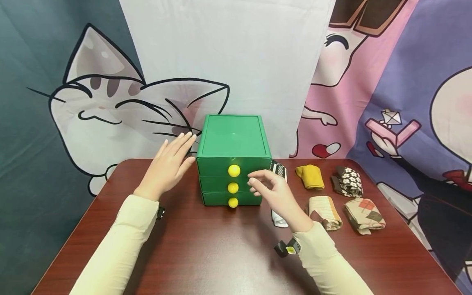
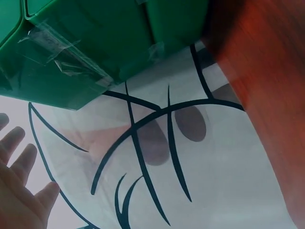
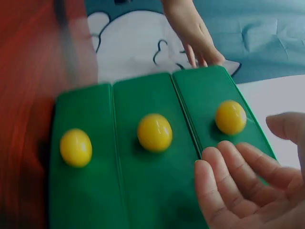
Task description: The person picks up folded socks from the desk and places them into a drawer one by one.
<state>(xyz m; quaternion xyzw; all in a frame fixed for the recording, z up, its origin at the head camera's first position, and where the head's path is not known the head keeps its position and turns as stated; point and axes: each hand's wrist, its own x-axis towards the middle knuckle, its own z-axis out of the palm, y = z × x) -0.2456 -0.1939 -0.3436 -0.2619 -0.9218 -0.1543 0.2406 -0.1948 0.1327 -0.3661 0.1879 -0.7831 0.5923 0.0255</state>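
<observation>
A green drawer box stands at the back of the table, its three drawers closed, each with a round yellow knob. My left hand is beside the box's left side, fingers straight, holding nothing; in the left wrist view its fingers show at the lower left, apart from the green wall. My right hand is in front of the drawers at the right, fingers slightly bent and holding nothing. In the right wrist view the right hand is close to the top drawer's knob, with a gap between thumb and fingers.
Right of the box lie a yellow folded sock bundle, a black flowered one, a cream one and an argyle one. A black-and-white sock is partly hidden behind the right hand. A printed cloth hangs behind the table.
</observation>
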